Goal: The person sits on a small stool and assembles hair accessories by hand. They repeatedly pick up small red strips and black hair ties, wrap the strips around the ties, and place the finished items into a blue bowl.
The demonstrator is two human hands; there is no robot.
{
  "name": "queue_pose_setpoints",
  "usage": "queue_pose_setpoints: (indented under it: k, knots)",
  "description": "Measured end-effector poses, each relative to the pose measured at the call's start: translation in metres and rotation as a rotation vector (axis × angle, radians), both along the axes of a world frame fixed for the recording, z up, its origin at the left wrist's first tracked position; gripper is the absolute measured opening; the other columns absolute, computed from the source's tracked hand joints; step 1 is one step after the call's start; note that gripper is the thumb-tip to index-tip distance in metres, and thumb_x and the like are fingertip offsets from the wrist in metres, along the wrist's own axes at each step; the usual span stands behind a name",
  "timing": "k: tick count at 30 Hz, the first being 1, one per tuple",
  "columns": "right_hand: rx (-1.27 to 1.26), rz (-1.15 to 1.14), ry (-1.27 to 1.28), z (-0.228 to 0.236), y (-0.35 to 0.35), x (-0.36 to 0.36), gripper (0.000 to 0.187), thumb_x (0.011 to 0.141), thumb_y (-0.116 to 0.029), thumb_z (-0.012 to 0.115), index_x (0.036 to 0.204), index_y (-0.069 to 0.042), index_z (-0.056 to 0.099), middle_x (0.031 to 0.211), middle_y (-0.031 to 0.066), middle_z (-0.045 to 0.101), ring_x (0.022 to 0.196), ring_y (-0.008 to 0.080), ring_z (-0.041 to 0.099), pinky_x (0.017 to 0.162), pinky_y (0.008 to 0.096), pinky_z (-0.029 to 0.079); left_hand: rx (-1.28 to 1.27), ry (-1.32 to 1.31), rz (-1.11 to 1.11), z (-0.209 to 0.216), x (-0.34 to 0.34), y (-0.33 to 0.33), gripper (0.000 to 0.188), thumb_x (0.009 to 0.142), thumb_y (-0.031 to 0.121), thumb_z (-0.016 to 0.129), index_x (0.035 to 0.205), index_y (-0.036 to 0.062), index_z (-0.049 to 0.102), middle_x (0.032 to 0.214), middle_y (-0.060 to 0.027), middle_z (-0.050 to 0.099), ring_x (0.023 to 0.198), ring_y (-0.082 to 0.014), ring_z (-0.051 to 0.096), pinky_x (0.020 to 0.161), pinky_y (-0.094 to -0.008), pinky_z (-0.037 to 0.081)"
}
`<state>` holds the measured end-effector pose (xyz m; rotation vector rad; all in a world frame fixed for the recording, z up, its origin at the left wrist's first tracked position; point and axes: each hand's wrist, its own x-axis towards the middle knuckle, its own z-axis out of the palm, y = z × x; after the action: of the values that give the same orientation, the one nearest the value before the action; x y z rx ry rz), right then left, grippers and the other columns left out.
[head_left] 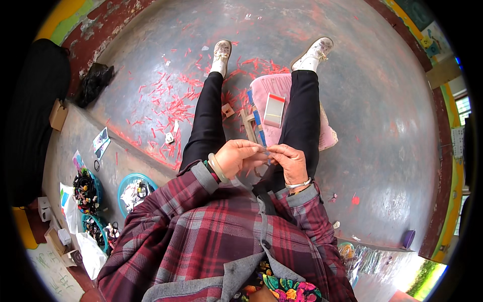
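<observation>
My left hand (pixel 240 157) and my right hand (pixel 290 163) meet in front of my body, above my lap. Thumb and fingers of each are pinched, and the fingertips nearly touch. Whatever lies between them is too small and thin to make out. Beyond the hands, between my legs, a pale box with a red end (pixel 274 110) rests on a pink cloth (pixel 261 91). Left of that cloth are a wooden piece (pixel 248 126) and a strip of blue (pixel 258 121).
Red scraps (pixel 173 107) litter the grey floor around my left leg. To the left stand a blue basin (pixel 132 177) with white and dark items and a basket of dark bands (pixel 86 192). A black bag (pixel 94 83) lies by the wall; a purple container (pixel 408 238) sits far right.
</observation>
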<state>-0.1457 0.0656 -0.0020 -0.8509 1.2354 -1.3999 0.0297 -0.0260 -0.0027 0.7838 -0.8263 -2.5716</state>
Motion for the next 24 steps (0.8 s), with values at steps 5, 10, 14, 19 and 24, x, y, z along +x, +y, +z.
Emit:
queue_pose_setpoints:
  k: [5,10,14,19,24]
  knots:
    - [-0.044,0.003,0.081,-0.002,0.0,-0.001,0.015,0.08,0.006,0.055,0.089,0.003,0.067,0.08,0.0038,0.061,0.068,0.0091,0.057,0.062,0.0197,0.045,0.096,0.128,-0.056,-0.007,0.004,-0.007,0.026,0.093,0.011,0.043,0.11,-0.0068,0.053,0.109,-0.0205,0.059,0.104,-0.0283,0.059,0.088,-0.0304,0.05]
    - [-0.08,0.002,0.237,-0.002,0.0,0.0,0.02,0.076,0.009,0.052,0.088,0.002,0.067,0.08,0.0048,0.061,0.071,0.0098,0.057,0.064,0.0204,0.045,0.129,0.117,-0.043,-0.003,0.004,-0.009,0.026,0.093,0.014,0.044,0.108,-0.0058,0.054,0.106,-0.0194,0.06,0.099,-0.026,0.06,0.086,-0.0292,0.05]
    - [-0.111,-0.002,0.347,-0.001,-0.002,0.002,0.023,0.074,0.011,0.052,0.087,0.002,0.067,0.08,0.0053,0.061,0.074,0.0106,0.057,0.066,0.0211,0.045,-0.025,-0.057,0.03,-0.004,-0.004,0.0,0.019,0.091,0.011,0.05,0.1,-0.0044,0.056,0.097,-0.0154,0.063,0.09,-0.0225,0.064,0.079,-0.0277,0.053]
    - [-0.134,0.013,0.288,-0.004,-0.002,0.0,0.026,0.078,0.009,0.052,0.098,0.001,0.065,0.085,0.005,0.062,0.077,0.0097,0.057,0.067,0.0217,0.046,-0.074,-0.134,0.108,-0.008,-0.007,0.004,0.012,0.09,0.008,0.053,0.093,-0.0025,0.059,0.09,-0.0113,0.065,0.084,-0.019,0.065,0.073,-0.0266,0.054]
    - [-0.003,-0.025,0.035,0.006,-0.004,-0.01,0.032,0.085,-0.003,0.056,0.116,0.002,0.055,0.092,0.0047,0.063,0.08,0.0074,0.056,0.071,0.0203,0.044,-0.215,-0.141,0.162,-0.008,-0.006,0.002,0.013,0.091,0.009,0.052,0.095,-0.0016,0.059,0.091,-0.0103,0.065,0.085,-0.0178,0.064,0.074,-0.0269,0.054]
